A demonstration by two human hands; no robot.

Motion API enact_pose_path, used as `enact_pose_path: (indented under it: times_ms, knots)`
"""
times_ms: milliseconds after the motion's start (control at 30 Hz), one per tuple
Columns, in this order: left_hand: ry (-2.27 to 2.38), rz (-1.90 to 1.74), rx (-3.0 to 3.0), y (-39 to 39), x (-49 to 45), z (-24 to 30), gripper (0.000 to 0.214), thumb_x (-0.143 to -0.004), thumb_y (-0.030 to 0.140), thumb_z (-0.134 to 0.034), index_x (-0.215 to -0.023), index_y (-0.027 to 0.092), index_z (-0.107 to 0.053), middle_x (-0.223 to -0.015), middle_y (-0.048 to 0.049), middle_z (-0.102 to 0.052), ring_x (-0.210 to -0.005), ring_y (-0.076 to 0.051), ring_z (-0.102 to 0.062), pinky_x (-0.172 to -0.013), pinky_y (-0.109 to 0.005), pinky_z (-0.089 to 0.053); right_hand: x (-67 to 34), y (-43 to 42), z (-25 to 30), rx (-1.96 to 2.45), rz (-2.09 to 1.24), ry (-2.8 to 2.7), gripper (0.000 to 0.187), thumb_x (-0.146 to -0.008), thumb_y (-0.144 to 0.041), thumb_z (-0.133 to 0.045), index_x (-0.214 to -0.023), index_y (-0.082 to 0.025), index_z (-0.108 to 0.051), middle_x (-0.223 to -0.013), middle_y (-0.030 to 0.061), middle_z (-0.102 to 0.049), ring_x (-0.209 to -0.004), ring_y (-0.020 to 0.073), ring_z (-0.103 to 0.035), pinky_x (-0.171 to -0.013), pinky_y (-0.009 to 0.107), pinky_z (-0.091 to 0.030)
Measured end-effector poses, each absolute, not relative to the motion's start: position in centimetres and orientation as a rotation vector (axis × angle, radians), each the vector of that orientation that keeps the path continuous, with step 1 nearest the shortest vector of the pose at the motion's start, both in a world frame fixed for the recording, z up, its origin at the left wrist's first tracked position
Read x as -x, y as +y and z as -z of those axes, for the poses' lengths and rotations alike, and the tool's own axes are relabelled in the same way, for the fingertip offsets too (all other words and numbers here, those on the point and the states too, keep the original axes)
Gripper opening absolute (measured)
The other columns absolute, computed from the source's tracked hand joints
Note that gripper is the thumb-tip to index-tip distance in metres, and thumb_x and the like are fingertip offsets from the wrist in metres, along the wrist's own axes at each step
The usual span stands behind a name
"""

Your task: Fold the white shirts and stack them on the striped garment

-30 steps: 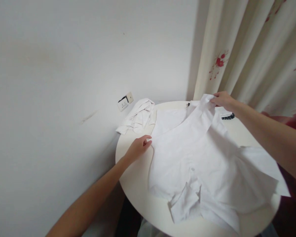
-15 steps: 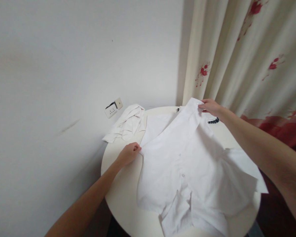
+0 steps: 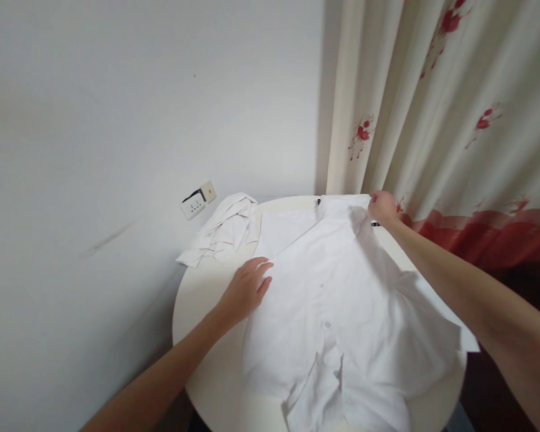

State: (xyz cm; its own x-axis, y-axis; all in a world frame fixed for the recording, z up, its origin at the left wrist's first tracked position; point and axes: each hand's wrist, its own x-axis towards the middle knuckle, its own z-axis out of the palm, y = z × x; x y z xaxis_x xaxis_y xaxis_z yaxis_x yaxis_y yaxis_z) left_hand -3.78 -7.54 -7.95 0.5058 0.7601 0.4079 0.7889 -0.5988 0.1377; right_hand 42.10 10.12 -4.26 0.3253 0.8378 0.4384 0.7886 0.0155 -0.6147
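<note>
A white button-up shirt [image 3: 297,300] lies spread over a round white table [image 3: 207,354], its collar end toward me and a few buttons showing down the middle. At the shirt's left edge my left hand [image 3: 249,285] rests with fingers apart, touching the cloth and gripping nothing. My right hand [image 3: 382,207] is closed on the far right corner of the shirt, near the table's back edge. Dark patterned bits peek out beside that far edge; what they belong to is hidden under the cloth.
A crumpled white cloth [image 3: 229,228] sits at the table's back left, against the wall [image 3: 139,108]. A socket [image 3: 192,205] is mounted on that wall. A cream curtain [image 3: 387,90] with red flowers hangs behind the right side.
My right hand has lowered the far corner of the shirt from above the table to its surface. My left hand has released its pinch on the left edge and opened.
</note>
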Motion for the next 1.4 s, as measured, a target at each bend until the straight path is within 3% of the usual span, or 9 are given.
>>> enact_pose_path:
  times_ms: [167, 267, 400, 567, 767, 1000, 1400]
  knots:
    - [-1.366, 0.398, 2.824, -7.2, 1.2, 9.9, 0.051, -0.100, 0.041, -0.049, -0.147, 0.020, -0.048, -0.156, -0.0145, -0.043, -0.146, -0.034, -0.035, -0.117, -0.058, -0.031, -34.9, 8.6, 5.8, 1.552, 0.240, -1.982, 0.045, -0.098, -0.029, -0.040, -0.133, -0.010, -0.061, -0.139, 0.0188, -0.058, -0.132, 0.0315, -0.049, -0.113, 0.044, -0.037]
    - [-1.399, 0.250, 2.833, -7.6, 1.0, 10.7, 0.057, -0.100, 0.045, -0.050, -0.153, 0.029, -0.041, -0.162, -0.0099, -0.033, -0.150, -0.038, -0.026, -0.117, -0.065, -0.025, -31.1, 7.3, 8.5, 1.390, 0.246, -2.314, 0.055, -0.100, -0.040, -0.039, -0.146, -0.012, -0.050, -0.154, 0.0169, -0.045, -0.144, 0.0315, -0.035, -0.119, 0.048, -0.026]
    - [-1.409, 0.197, 2.824, -8.2, 1.3, 10.7, 0.056, -0.099, 0.045, -0.050, -0.153, 0.033, -0.039, -0.164, -0.0068, -0.030, -0.151, -0.037, -0.022, -0.118, -0.065, -0.021, -29.8, 6.7, 11.4, 1.363, 0.172, -2.487, 0.062, -0.101, -0.047, -0.039, -0.155, -0.016, -0.038, -0.162, 0.0160, -0.031, -0.152, 0.0308, -0.022, -0.121, 0.055, -0.011]
    - [-1.362, 0.214, 2.889, -9.2, 1.8, 10.1, 0.054, -0.100, 0.042, -0.050, -0.152, 0.031, -0.042, -0.163, -0.0080, -0.032, -0.151, -0.035, -0.024, -0.119, -0.064, -0.020, -30.8, 6.5, 11.5, 1.357, 0.200, -2.439, 0.063, -0.102, -0.049, -0.035, -0.158, -0.018, -0.033, -0.164, 0.0148, -0.026, -0.153, 0.0299, -0.019, -0.122, 0.056, -0.007]
    - [-1.226, 0.333, 2.947, -7.8, 1.3, 9.4, 0.052, -0.100, 0.040, -0.050, -0.150, 0.028, -0.045, -0.158, -0.0087, -0.042, -0.149, -0.029, -0.032, -0.121, -0.056, -0.021, -27.8, 3.7, 10.9, 1.220, 0.093, -2.451, 0.062, -0.102, -0.048, -0.034, -0.160, -0.025, -0.029, -0.165, 0.0087, -0.025, -0.153, 0.0273, -0.017, -0.124, 0.053, -0.008]
    - [-1.312, 0.353, 2.922, -3.4, -2.0, 10.7, 0.055, -0.102, 0.044, -0.042, -0.152, 0.021, -0.040, -0.161, -0.0118, -0.036, -0.150, -0.029, -0.029, -0.121, -0.052, -0.025, -25.1, 2.7, 12.7, 1.234, -0.169, -2.601, 0.072, -0.102, -0.055, -0.030, -0.159, -0.011, -0.028, -0.163, 0.0172, -0.026, -0.152, 0.0288, -0.022, -0.122, 0.052, -0.021]
    - [-1.359, 0.294, 2.873, -4.1, -2.0, 11.2, 0.054, -0.102, 0.051, -0.039, -0.153, 0.033, -0.038, -0.164, -0.0035, -0.031, -0.152, -0.030, -0.023, -0.121, -0.057, -0.020, -28.4, 5.4, 13.2, 1.518, -0.052, -2.428, 0.063, -0.103, -0.048, -0.032, -0.151, -0.010, -0.042, -0.158, 0.0181, -0.038, -0.148, 0.0302, -0.033, -0.121, 0.048, -0.026]
